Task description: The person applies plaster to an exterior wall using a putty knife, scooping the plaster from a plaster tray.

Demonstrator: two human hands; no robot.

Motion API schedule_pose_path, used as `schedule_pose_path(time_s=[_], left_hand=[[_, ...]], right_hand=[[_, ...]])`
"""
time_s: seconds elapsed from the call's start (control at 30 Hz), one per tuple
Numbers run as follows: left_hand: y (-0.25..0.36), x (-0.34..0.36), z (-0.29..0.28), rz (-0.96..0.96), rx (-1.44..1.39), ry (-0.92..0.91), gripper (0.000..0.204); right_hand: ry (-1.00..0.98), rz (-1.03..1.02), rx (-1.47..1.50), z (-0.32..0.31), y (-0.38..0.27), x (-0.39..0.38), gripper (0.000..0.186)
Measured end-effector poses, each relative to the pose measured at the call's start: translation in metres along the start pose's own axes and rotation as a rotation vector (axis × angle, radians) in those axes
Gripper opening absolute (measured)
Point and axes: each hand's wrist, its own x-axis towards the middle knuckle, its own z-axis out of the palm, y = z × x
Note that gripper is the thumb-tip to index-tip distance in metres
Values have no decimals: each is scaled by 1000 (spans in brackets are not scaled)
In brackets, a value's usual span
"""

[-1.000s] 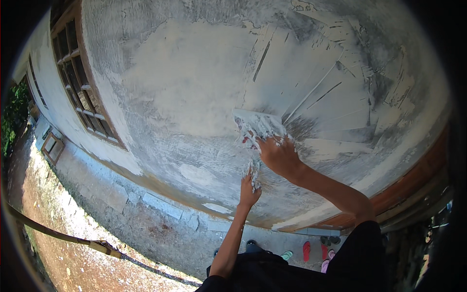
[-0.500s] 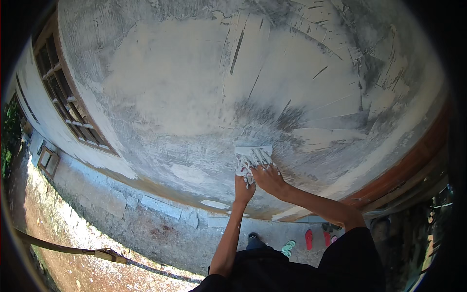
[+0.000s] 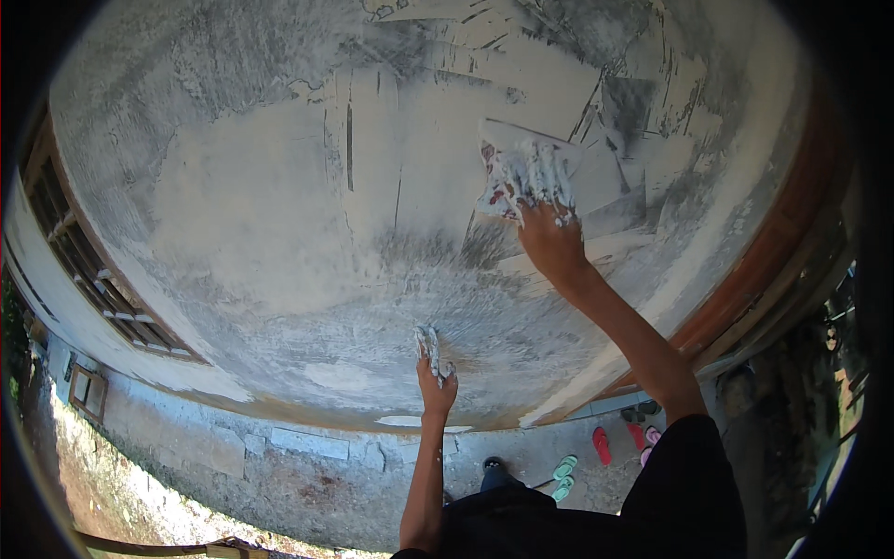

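Note:
My right hand (image 3: 551, 219), its fingers coated in wet white putty, is pressed over a thin flat putty spreader (image 3: 500, 154). The spreader is smeared with putty, has a straight upper edge, and lies against the pale, patchy wall (image 3: 279, 205). Lower and to the left, my left hand (image 3: 435, 373) is up close to the wall with its fingers stretched out. White putty covers those fingers as well, and no tool shows in them. Whether the left fingertips touch the wall, I cannot tell.
A wooden-framed window (image 3: 102, 270) is set in the wall at left; a brown wooden frame (image 3: 754, 270) runs along the right. Below are a concrete ledge (image 3: 289, 475), green sandals (image 3: 563, 475), red slippers (image 3: 602, 445) and a small wooden frame (image 3: 88, 391) on the ground.
My hands were together on the spreader low on the wall. The right has carried it up and to the right; the left has let go and moved slightly left and down.

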Motion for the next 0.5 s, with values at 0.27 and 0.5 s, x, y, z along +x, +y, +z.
schedule_pose_path(time_s=[0.27,0.5], left_hand=[[-3,1,-8,21,18,-66,62],[-10,-11,-2,44,50,-52,68]], right_hand=[[-452,-153,645,-24,-102,-116,25],[193,436,285,-102,122,13,26]])
